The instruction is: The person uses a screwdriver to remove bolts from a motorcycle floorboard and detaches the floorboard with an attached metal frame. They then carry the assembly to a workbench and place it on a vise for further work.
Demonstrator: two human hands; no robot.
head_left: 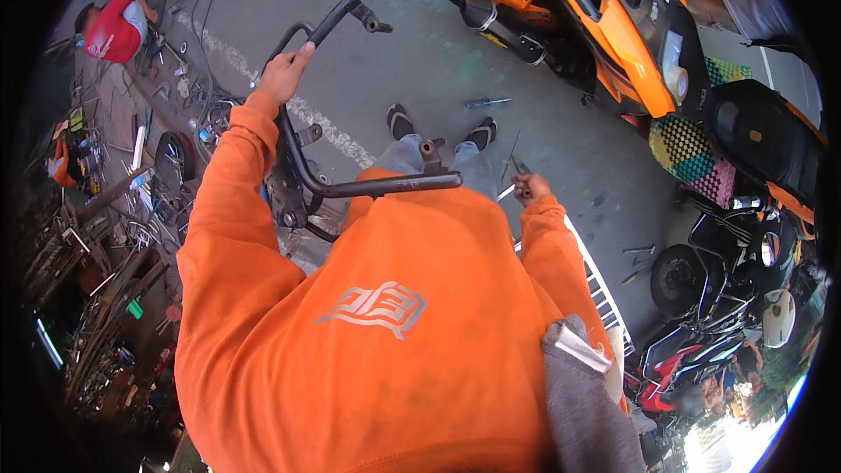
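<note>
My left hand (285, 76) grips a bent black tubular metal frame (385, 186) by one of its upper tubes. Small brackets with holes stick out from the tubing, and its lower bar crosses in front of my orange sweatshirt. The frame's lower left part is partly hidden by my sleeve. My right hand (530, 188) is lower and to the right, its fingers closed around a small metal tool (520, 166) with a narrow tip; its exact kind is too small to tell. On the floor beyond my feet lies a blue-handled screwdriver (486, 103).
An orange and black motorcycle (626, 44) stands at the far right, another motorcycle (679, 276) below it. A white ladder-like rack (604, 293) is beside my right arm. Scrap metal and tools (114, 236) crowd the left. A person in red (124, 26) crouches far left near cables (206, 31).
</note>
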